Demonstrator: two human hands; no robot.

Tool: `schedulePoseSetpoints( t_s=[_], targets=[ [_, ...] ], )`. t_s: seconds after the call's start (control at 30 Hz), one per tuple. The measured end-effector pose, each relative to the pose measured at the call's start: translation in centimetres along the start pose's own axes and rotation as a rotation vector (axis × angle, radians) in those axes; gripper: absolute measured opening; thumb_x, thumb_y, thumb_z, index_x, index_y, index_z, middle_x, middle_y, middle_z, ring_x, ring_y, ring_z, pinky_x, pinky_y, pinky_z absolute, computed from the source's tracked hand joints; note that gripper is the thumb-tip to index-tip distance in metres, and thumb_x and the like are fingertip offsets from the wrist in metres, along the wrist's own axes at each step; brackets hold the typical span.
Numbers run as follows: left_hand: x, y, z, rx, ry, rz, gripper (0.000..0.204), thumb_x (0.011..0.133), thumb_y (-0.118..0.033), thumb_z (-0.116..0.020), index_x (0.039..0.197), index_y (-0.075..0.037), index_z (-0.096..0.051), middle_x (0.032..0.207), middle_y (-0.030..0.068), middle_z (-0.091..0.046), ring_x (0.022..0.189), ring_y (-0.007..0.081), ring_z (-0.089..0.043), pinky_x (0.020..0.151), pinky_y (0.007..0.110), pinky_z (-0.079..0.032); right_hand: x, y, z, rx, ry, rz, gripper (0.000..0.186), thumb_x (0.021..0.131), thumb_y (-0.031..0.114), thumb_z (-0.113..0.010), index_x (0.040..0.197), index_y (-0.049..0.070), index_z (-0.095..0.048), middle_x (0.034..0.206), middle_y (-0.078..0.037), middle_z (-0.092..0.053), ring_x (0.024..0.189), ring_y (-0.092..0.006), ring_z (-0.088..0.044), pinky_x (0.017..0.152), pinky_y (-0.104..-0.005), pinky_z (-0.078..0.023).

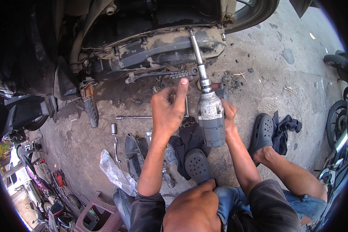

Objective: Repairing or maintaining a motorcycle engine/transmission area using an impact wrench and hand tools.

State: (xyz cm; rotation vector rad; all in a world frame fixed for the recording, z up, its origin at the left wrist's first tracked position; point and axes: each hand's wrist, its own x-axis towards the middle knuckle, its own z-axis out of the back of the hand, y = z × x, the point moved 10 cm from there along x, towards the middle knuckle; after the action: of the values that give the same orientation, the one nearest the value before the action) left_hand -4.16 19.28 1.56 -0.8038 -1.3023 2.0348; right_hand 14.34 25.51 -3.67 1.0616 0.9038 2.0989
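Note:
My right hand (230,115) grips a grey cordless impact wrench (212,116), its handle and most of my fingers hidden behind the tool's body. A long silver extension (197,52) runs from it, and the tip meets the edge of a dirt-covered engine casing (158,54) by a bolt. My left hand (168,108) hovers beside the wrench with thumb raised and fingers curled in; whatever they hold, if anything, is hidden. Beyond it a lever with a ribbed end (162,74) juts out along the casing. A thin metal rod wrench (133,117) shows to the left of this hand.
A socket (113,129), a clear plastic bag (116,170) and a dark plastic cover (133,154) lie on the concrete at left. Dark cloths (286,129) lie around my clogs (197,164). A plastic stool (98,212) stands lower left. Parked motorcycles (338,120) line both sides.

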Motion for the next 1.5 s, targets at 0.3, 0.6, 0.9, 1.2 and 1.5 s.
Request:
schedulePoseSetpoints(
  t_s=[0.3,0.6,0.9,1.2,1.5],
  targets=[
    [-0.3,1.0,0.0,0.004,0.025,0.055,0.051,0.09,-0.042,-0.06,0.069,0.004,-0.065,0.05,0.0031,-0.051,0.051,0.0077,-0.046,0.047,0.028,-0.035,0.3,0.3,-0.5,0.047,-0.021,0.003,0.029,0.063,0.017,-0.075,0.078,-0.004,-0.061,0.064,-0.013,-0.057,0.055,-0.0252,-0.059,0.05,-0.0321,-0.044],
    [0.0,0.9,-1.4,0.003,0.071,0.067,0.051,0.089,-0.042,-0.061,0.073,0.006,-0.066,0.054,0.0051,-0.054,0.054,0.0084,-0.049,0.05,0.028,-0.038,0.3,-1.0,-1.2,0.1,-0.001,-0.105,0.032,0.064,0.016,-0.075,0.086,-0.003,-0.064,0.067,-0.013,-0.063,0.056,-0.0237,-0.062,0.052,-0.0313,-0.047],
    [1.3,-0.3,-5.2,-0.25,0.182,-0.01,0.04,0.088,-0.033,-0.066,0.079,0.006,-0.068,0.063,0.0046,-0.063,0.059,0.007,-0.055,0.051,0.025,-0.043,0.5,2.1,0.4,0.027,-0.105,0.005,0.044,0.065,0.011,-0.073,0.103,-0.006,-0.06,0.085,-0.017,-0.064,0.072,-0.0303,-0.063,0.064,-0.0365,-0.049],
    [-3.9,0.0,-10.7,0.023,0.327,-0.028,0.04,0.086,-0.034,-0.066,0.076,0.004,-0.069,0.052,0.0081,-0.059,0.045,0.009,-0.05,0.041,0.03,-0.037,-10.9,-5.4,-1.4,0.219,-0.134,-0.442,0.03,0.076,0.008,-0.07,0.103,-0.001,-0.063,0.088,-0.011,-0.067,0.074,-0.0223,-0.065,0.068,-0.0302,-0.053],
    [-1.0,0.1,-12.8,-0.021,0.248,-0.029,0.042,0.086,-0.034,-0.064,0.074,0.006,-0.067,0.048,0.0112,-0.054,0.045,0.0104,-0.047,0.044,0.032,-0.038,-9.0,-10.4,-0.3,0.637,-0.405,-0.572,0.026,0.078,0.011,-0.069,0.102,0.001,-0.065,0.09,-0.007,-0.07,0.076,-0.0185,-0.068,0.066,-0.0298,-0.054]
  ],
)
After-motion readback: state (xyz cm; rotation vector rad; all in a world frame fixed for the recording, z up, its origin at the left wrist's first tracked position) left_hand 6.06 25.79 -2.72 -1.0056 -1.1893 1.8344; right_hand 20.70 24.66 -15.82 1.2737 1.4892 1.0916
